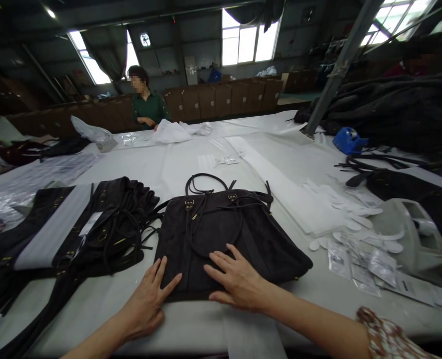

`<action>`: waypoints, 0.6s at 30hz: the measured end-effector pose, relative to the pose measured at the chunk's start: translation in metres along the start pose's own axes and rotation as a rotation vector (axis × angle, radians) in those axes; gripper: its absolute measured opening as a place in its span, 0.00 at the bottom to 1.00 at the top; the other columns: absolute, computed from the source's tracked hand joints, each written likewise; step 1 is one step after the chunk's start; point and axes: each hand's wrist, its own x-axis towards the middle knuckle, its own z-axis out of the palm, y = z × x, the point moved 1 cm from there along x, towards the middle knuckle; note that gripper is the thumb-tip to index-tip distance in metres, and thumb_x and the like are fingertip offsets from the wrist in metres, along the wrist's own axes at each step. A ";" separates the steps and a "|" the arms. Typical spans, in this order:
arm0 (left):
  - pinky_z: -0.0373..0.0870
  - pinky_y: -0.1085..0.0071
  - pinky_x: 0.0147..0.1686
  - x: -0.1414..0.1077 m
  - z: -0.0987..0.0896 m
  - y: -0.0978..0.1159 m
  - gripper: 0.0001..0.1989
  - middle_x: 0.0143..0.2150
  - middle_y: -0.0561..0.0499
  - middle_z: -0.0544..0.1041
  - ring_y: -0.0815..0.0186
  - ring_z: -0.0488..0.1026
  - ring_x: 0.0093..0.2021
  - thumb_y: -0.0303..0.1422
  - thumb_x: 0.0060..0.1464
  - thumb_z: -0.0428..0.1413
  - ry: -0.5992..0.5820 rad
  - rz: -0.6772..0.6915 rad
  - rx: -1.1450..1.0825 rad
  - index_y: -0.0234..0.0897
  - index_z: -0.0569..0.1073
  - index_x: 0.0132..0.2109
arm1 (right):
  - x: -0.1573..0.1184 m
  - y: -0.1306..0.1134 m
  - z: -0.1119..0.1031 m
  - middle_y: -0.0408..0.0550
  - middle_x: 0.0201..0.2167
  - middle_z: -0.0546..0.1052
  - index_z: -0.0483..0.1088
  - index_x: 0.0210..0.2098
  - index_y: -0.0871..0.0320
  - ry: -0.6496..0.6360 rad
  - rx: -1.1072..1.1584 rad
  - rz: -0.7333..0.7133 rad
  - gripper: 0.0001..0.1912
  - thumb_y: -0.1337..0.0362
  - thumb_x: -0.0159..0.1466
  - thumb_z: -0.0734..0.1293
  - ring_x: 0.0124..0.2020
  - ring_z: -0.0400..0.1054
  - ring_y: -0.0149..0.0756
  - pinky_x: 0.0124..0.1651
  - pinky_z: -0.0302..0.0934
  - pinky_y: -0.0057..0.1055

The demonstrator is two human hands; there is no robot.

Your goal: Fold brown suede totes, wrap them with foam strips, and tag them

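A black handbag [221, 224] with gold buckles and thin looped handles lies flat on the white-covered table in front of me. My left hand [148, 294] rests at its lower left corner, fingers spread, with the fingertips touching the bag's edge. Over the lower middle of the bag, my right hand [235, 279] lies flat with its fingers apart. Neither hand grasps anything. To the left is a stack of similar black bags [116, 224], with a white wrap band [54, 229] across it and a white tag [90, 223] on top.
White foam sheets [284, 194] stretch back to the right. Small clear packets [381, 267] and a grey tape dispenser [411, 239] sit at right, a blue dispenser [350, 140] behind. A metal post [329, 85] rises beyond. A person in green [149, 107] stands across the table.
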 end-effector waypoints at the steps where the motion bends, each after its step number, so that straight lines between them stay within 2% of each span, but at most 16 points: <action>1: 0.48 0.41 0.61 0.001 -0.005 -0.001 0.53 0.68 0.42 0.17 0.34 0.35 0.67 0.22 0.36 0.56 -0.038 -0.011 -0.002 0.54 0.43 0.67 | 0.008 -0.005 0.005 0.59 0.61 0.62 0.59 0.61 0.53 -0.007 0.022 -0.025 0.30 0.44 0.66 0.56 0.63 0.52 0.49 0.63 0.38 0.57; 2: 0.49 0.41 0.60 0.003 -0.012 -0.003 0.51 0.70 0.39 0.23 0.34 0.36 0.67 0.24 0.38 0.58 -0.087 -0.024 -0.009 0.54 0.45 0.67 | 0.015 -0.007 0.011 0.56 0.63 0.61 0.57 0.62 0.50 -0.029 0.041 -0.039 0.29 0.46 0.66 0.58 0.64 0.50 0.49 0.63 0.39 0.57; 4: 0.53 0.40 0.58 0.013 -0.037 -0.005 0.43 0.70 0.37 0.44 0.36 0.45 0.66 0.33 0.43 0.61 -0.187 -0.029 -0.050 0.53 0.52 0.65 | 0.024 -0.008 0.026 0.53 0.64 0.59 0.54 0.63 0.46 -0.069 0.065 -0.019 0.30 0.48 0.65 0.61 0.65 0.47 0.50 0.63 0.40 0.58; 6: 0.59 0.41 0.55 0.036 -0.074 0.000 0.28 0.62 0.38 0.65 0.41 0.60 0.62 0.43 0.52 0.56 -0.210 0.015 -0.131 0.52 0.64 0.60 | 0.026 -0.004 0.038 0.51 0.65 0.58 0.53 0.64 0.45 -0.083 0.084 0.011 0.31 0.48 0.64 0.63 0.66 0.45 0.50 0.63 0.39 0.58; 7: 0.61 0.43 0.54 0.052 -0.095 0.005 0.20 0.55 0.41 0.72 0.47 0.67 0.57 0.45 0.57 0.51 -0.150 0.049 -0.181 0.50 0.70 0.55 | 0.025 -0.001 0.042 0.51 0.65 0.57 0.52 0.64 0.44 -0.081 0.095 0.017 0.31 0.48 0.64 0.62 0.66 0.45 0.50 0.63 0.38 0.58; 8: 0.63 0.48 0.53 0.070 -0.116 0.014 0.18 0.49 0.42 0.76 0.52 0.71 0.52 0.44 0.60 0.47 -0.058 0.094 -0.248 0.47 0.73 0.52 | 0.022 0.001 0.044 0.51 0.65 0.57 0.53 0.64 0.44 -0.075 0.106 0.021 0.31 0.48 0.64 0.62 0.66 0.44 0.50 0.63 0.38 0.58; 10: 0.67 0.58 0.51 0.113 -0.153 0.038 0.19 0.47 0.43 0.77 0.58 0.73 0.48 0.43 0.61 0.47 0.212 0.149 -0.425 0.42 0.73 0.52 | 0.017 0.003 0.044 0.50 0.65 0.58 0.53 0.64 0.44 -0.055 0.123 0.018 0.29 0.47 0.65 0.59 0.66 0.45 0.49 0.64 0.38 0.58; 12: 0.70 0.67 0.44 0.155 -0.172 0.069 0.18 0.44 0.46 0.78 0.64 0.74 0.41 0.41 0.62 0.46 0.470 0.193 -0.698 0.39 0.72 0.52 | 0.013 0.002 0.044 0.50 0.64 0.59 0.54 0.63 0.44 -0.020 0.126 0.008 0.28 0.47 0.66 0.58 0.66 0.47 0.48 0.63 0.41 0.58; 13: 0.70 0.71 0.38 0.174 -0.174 0.086 0.18 0.41 0.47 0.78 0.67 0.74 0.36 0.41 0.63 0.45 0.575 0.214 -0.841 0.38 0.72 0.52 | 0.012 0.002 0.045 0.50 0.64 0.60 0.54 0.63 0.44 0.008 0.115 0.000 0.28 0.47 0.66 0.58 0.65 0.48 0.47 0.63 0.43 0.57; 15: 0.67 0.76 0.26 0.208 -0.161 0.118 0.19 0.35 0.50 0.78 0.73 0.68 0.24 0.40 0.64 0.43 0.723 0.236 -1.100 0.36 0.72 0.52 | 0.011 0.002 0.047 0.48 0.61 0.63 0.57 0.61 0.45 0.083 0.074 -0.024 0.25 0.49 0.66 0.59 0.64 0.51 0.45 0.62 0.47 0.54; 17: 0.61 0.77 0.19 0.233 -0.131 0.143 0.20 0.33 0.50 0.77 0.75 0.62 0.19 0.39 0.64 0.41 0.762 0.229 -1.270 0.35 0.70 0.53 | 0.007 0.004 0.046 0.42 0.57 0.69 0.64 0.55 0.44 0.171 0.036 -0.033 0.17 0.54 0.67 0.60 0.60 0.57 0.39 0.61 0.53 0.46; 18: 0.61 0.77 0.18 0.243 -0.114 0.153 0.19 0.35 0.49 0.78 0.75 0.63 0.19 0.39 0.64 0.41 0.732 0.225 -1.307 0.35 0.69 0.54 | 0.003 0.005 0.043 0.39 0.54 0.71 0.67 0.51 0.42 0.214 0.025 -0.020 0.13 0.56 0.67 0.60 0.57 0.60 0.36 0.60 0.56 0.42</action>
